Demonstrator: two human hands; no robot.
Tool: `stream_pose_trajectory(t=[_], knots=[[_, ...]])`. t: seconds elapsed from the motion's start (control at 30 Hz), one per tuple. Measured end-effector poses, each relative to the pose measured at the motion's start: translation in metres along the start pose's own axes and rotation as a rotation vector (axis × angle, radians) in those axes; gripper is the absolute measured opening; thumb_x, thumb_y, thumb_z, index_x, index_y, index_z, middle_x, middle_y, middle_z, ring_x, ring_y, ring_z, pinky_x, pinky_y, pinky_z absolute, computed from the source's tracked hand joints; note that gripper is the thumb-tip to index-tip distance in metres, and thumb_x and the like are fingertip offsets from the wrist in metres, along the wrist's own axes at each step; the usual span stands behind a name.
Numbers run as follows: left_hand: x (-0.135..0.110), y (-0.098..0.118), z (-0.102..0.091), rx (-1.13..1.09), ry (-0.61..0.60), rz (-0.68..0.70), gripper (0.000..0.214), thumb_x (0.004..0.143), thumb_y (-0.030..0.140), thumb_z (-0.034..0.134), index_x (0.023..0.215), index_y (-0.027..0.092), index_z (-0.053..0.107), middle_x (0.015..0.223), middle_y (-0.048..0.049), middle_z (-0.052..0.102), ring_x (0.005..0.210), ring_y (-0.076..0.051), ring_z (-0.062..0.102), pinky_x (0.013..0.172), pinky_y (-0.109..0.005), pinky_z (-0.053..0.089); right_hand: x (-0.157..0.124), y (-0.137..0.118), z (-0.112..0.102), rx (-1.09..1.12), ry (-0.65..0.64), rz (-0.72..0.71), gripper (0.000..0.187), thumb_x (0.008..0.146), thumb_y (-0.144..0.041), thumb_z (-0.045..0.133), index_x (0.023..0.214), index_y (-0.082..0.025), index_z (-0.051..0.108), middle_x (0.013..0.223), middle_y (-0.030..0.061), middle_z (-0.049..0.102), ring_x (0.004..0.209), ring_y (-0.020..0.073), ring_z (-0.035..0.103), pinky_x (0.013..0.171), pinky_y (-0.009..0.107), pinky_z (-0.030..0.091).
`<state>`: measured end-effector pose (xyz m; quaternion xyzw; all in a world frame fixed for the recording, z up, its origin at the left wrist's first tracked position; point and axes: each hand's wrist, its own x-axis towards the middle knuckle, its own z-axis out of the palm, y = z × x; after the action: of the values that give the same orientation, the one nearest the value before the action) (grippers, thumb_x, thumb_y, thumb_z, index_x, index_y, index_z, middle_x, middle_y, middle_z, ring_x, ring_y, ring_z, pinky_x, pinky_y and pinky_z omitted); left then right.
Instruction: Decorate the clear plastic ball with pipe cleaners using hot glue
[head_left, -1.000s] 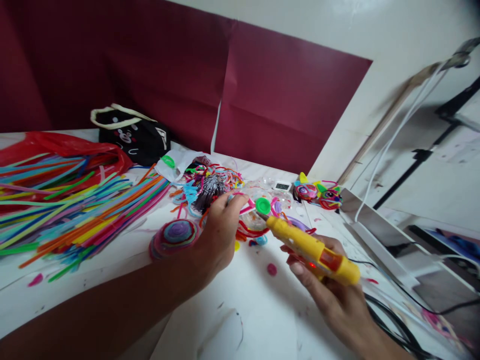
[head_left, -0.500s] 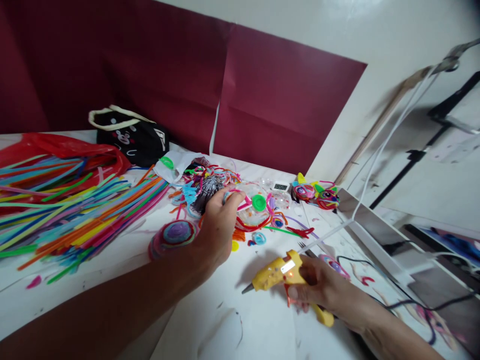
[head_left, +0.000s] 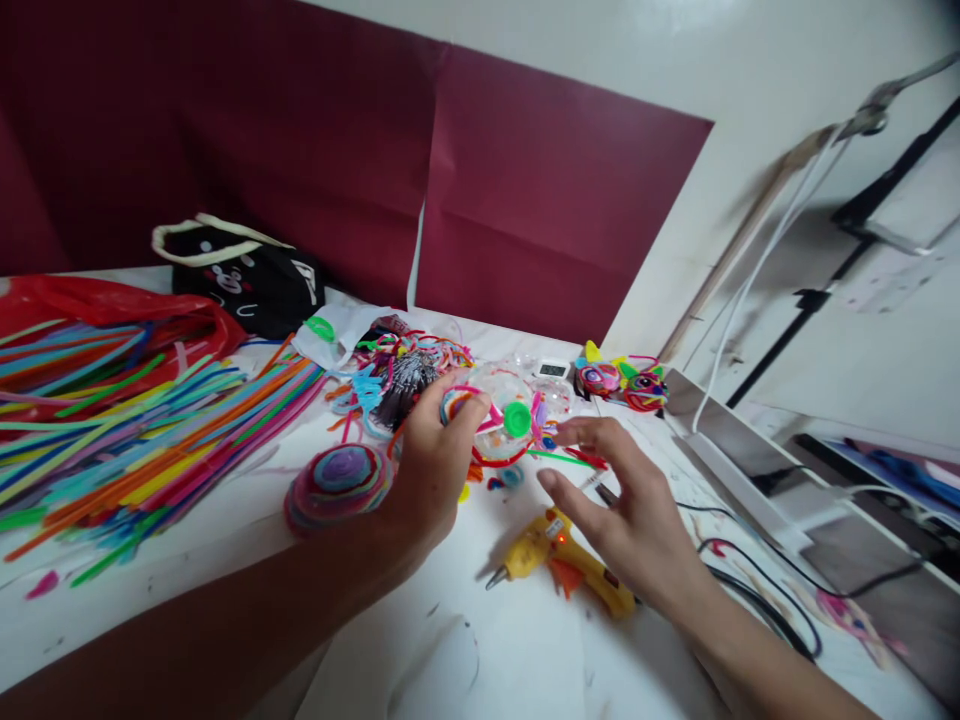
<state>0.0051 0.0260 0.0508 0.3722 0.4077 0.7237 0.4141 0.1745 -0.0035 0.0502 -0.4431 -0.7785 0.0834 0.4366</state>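
Note:
My left hand [head_left: 431, 455] pinches a round, brightly coloured pipe cleaner coil [head_left: 454, 403] between thumb and fingers; part of it is hidden by the hand. Just beyond sits a clear round plastic piece with a red edge and a green disc [head_left: 517, 419]; whether it is joined to the coil I cannot tell. My right hand [head_left: 626, 505] is open and empty, fingers spread toward the coil. Below it, a yellow hot glue gun [head_left: 559, 555] lies on the white table, nozzle to the left. A domed ball of coiled pipe cleaners [head_left: 341, 480] rests left of my left wrist.
Bundles of pipe cleaners [head_left: 172, 430] spread over the left, by a red plastic bag [head_left: 112, 300] and a black bag [head_left: 240, 275]. Behind stand a small digital display [head_left: 553, 370] and finished-looking coiled figures [head_left: 621, 382]. A white trough [head_left: 757, 480] with cables lines the right.
My right hand has let go of the glue gun, which now lies on the table, and has risen toward my left hand with fingers spread. My left hand keeps its hold.

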Motion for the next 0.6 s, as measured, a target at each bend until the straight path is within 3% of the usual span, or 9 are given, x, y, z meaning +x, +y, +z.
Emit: stream_pose_trajectory(t=[0.23, 0.6], knots=[[0.001, -0.009, -0.003, 0.014, -0.033, -0.003, 0.048, 0.069, 0.028, 0.067, 0.116, 0.019, 0.062, 0.095, -0.0054, 0.071, 0.099, -0.026, 0.063, 0.087, -0.034, 0.049, 0.023, -0.015, 0.027, 0.109, 0.157, -0.026, 0.014, 0.081, -0.029, 0.064, 0.09, -0.022, 0.056, 0.094, 0.0026, 0.056, 0.095, 0.0203, 0.054, 0.085, 0.036, 0.043], [0.003, -0.015, -0.004, 0.159, -0.006, 0.059, 0.053, 0.072, 0.029, 0.065, 0.123, 0.018, 0.059, 0.108, -0.0071, 0.069, 0.098, -0.024, 0.063, 0.087, -0.033, 0.049, 0.027, -0.017, 0.04, 0.064, 0.225, 0.054, 0.015, 0.08, -0.03, 0.064, 0.08, -0.021, 0.052, 0.086, 0.0013, 0.051, 0.087, 0.0198, 0.05, 0.078, 0.035, 0.041]])
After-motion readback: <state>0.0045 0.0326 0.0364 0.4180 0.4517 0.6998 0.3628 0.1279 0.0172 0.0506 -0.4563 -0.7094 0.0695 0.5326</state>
